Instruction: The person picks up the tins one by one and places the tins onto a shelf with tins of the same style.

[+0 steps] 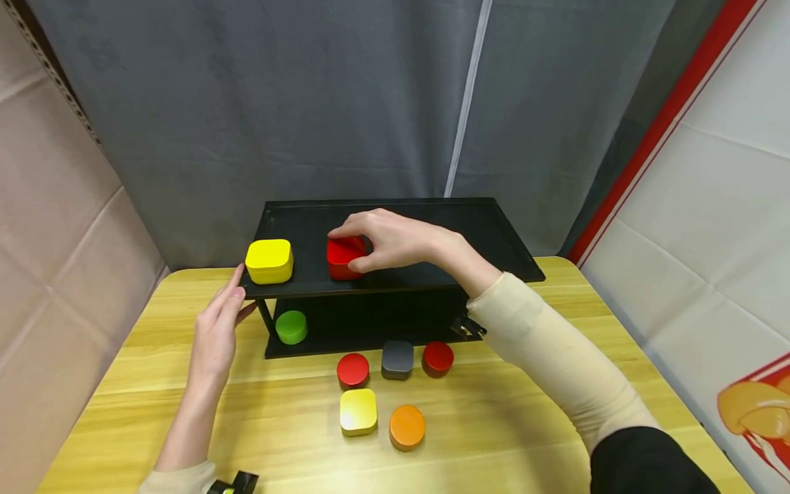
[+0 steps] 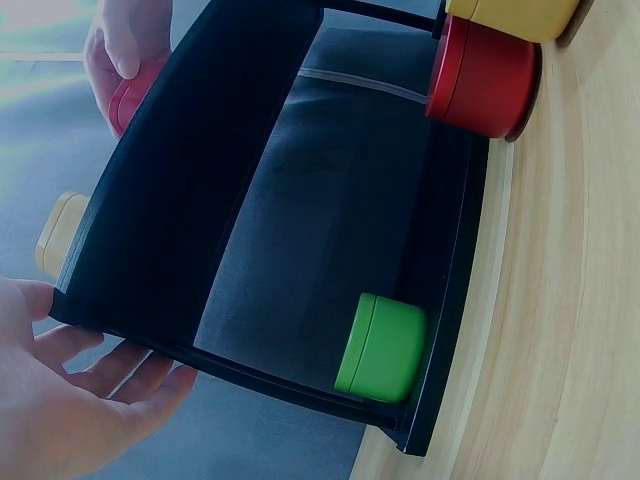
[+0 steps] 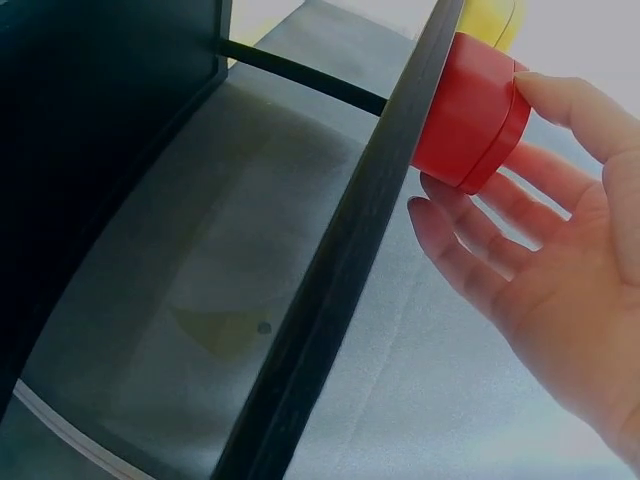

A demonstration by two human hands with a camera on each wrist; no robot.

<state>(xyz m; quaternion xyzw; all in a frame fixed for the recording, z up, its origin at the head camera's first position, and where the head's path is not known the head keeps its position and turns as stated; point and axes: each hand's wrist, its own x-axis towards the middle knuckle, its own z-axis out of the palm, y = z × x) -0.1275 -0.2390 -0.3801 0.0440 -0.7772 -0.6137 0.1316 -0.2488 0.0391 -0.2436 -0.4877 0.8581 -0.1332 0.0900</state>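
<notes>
A red square box sits on the upper tier of a black two-tier shelf. My right hand pinches it between thumb and fingers; in the right wrist view the red box stands against the shelf top, several fingers around it. My left hand grips the shelf's left front corner, with thumb and fingers on either side of the edge in the left wrist view. Close to that hand, a yellow square box stands on the upper tier. Below it, a green round box stands on the lower tier.
In front of the shelf on the wooden table stand two red round boxes, a dark grey square box, a yellow square box and an orange round box. A grey curtain hangs behind the shelf.
</notes>
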